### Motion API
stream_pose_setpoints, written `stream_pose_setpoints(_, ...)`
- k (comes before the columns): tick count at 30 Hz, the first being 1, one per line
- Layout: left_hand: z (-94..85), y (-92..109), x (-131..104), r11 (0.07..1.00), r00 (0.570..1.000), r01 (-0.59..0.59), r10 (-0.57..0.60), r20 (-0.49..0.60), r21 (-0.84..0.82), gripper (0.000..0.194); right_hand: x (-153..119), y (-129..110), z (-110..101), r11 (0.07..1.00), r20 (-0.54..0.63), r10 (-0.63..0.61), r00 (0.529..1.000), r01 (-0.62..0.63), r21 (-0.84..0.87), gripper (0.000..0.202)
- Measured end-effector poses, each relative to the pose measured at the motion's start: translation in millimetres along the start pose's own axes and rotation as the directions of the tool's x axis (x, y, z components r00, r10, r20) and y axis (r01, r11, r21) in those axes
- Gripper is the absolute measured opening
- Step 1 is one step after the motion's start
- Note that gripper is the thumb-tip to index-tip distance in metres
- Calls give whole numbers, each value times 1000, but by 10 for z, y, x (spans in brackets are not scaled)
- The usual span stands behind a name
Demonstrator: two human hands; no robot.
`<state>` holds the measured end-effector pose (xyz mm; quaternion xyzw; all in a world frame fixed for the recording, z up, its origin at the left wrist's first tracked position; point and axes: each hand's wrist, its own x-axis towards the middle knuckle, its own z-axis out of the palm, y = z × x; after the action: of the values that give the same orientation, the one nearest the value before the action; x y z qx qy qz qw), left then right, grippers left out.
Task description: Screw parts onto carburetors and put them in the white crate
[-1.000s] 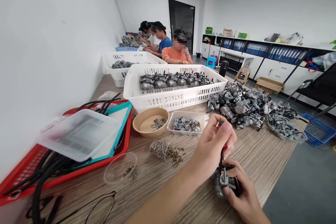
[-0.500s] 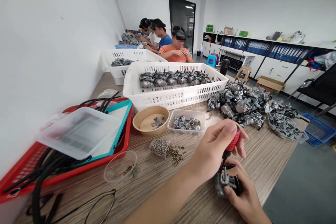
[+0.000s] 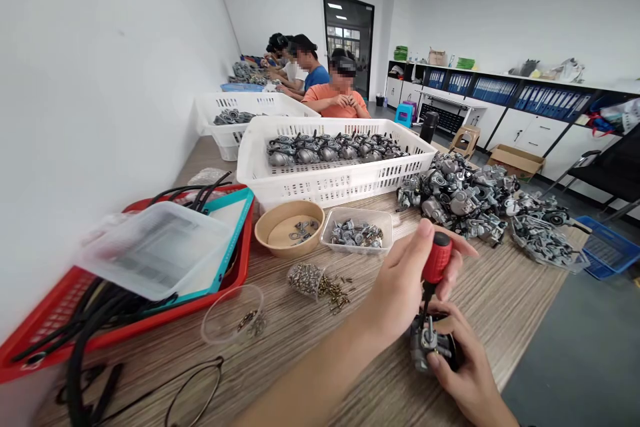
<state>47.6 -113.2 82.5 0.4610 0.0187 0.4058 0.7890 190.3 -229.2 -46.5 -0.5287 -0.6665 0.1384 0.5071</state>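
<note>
My left hand grips a screwdriver with a red handle and a black top. Thumb and fingers surround the handle, which stands nearly upright. Its dark shaft points down at a grey metal carburetor, but the tip's exact contact point is hidden. Low at the table's right side, my right hand holds that carburetor, thumb on the near side and fingers over the far side. Left of the hands, small brass-coloured screws spill from a tipped clear cup.
A white basket holds rows of carburetors; more lie in a heap. Small parts fill a clear tray and a tan bowl. A red basket and glasses are at left. Co-workers sit beyond.
The fingers of my left hand have shifted around the red handle, exposing more of it, and the handle looks more upright. My right hand still holds the carburetor. The view has shifted slightly.
</note>
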Motion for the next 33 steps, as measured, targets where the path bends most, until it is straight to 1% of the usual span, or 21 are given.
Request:
stream_pose_setpoints(3,3,-27,4,999,997,-49,49,-52,-12,51,67,-69,-32,999,11,-43,999,43,-11,32)
stream_pose_setpoints(6,9,17,-4,999,997,-37,38,-73,23,46,85,-87,-39,998,13,-55,998,55,-19,33)
stream_pose_setpoints(8,3,95,-17,991,997,-33,42,-63,133,40,48,-47,-23,999,12,-36,999,36,-7,33)
stream_pose_setpoints(9,-5,142,-24,971,997,-40,54,-52,236,39,19,-16,-12,1000,9,-15,1000,15,4,33)
stream_pose_setpoints(10,-16,192,-31,931,997,-57,75,-34,361,41,-14,17,0,1000,6,9,1000,-9,14,34)
stream_pose_setpoints(11,-29,239,-38,866,995,-84,102,-8,492,45,-45,49,11,999,5,31,1000,-31,24,34)
stream_pose_setpoints(13,-61,316,-49,711,987,-145,151,52,689,47,-90,96,22,997,12,65,998,-66,41,35)
stream_pose_setpoints(14,-76,343,-53,654,983,-165,167,73,738,42,-100,107,23,996,20,74,997,-75,49,35)
stream_pose_setpoints(16,-99,378,-59,597,979,-182,184,88,781,31,-96,102,15,996,24,74,997,-75,53,34)
stream_pose_setpoints(18,-108,400,-66,587,981,-178,172,93,790,26,-75,79,6,997,27,64,998,-66,42,33)
stream_pose_setpoints(22,-95,464,-82,595,990,-144,77,122,791,19,-57,56,5,998,20,60,998,-61,26,33)
stream_pose_setpoints(24,-89,501,-85,604,994,-96,21,105,791,16,-58,71,-14,997,28,64,998,-65,29,35)
stream_pose_setpoints(27,-104,529,-72,625,999,-10,-28,36,781,22,12,97,-125,998,37,44,998,-45,33,47)
stream_pose_setpoints(29,-128,526,-54,653,999,44,-29,-33,756,26,163,80,-251,999,5,32,999,-32,25,50)
stream_pose_setpoints(30,-143,521,-45,669,997,68,-27,-67,740,27,277,53,-319,999,-18,27,999,-26,19,46)
stream_pose_setpoints(32,-174,509,-31,696,992,99,-17,-121,711,27,573,-38,-440,1000,-28,-4,1000,4,18,39)
stream_pose_setpoints(33,-190,502,-27,704,990,109,-11,-142,701,27,743,-100,-484,999,-10,-41,999,41,29,38)
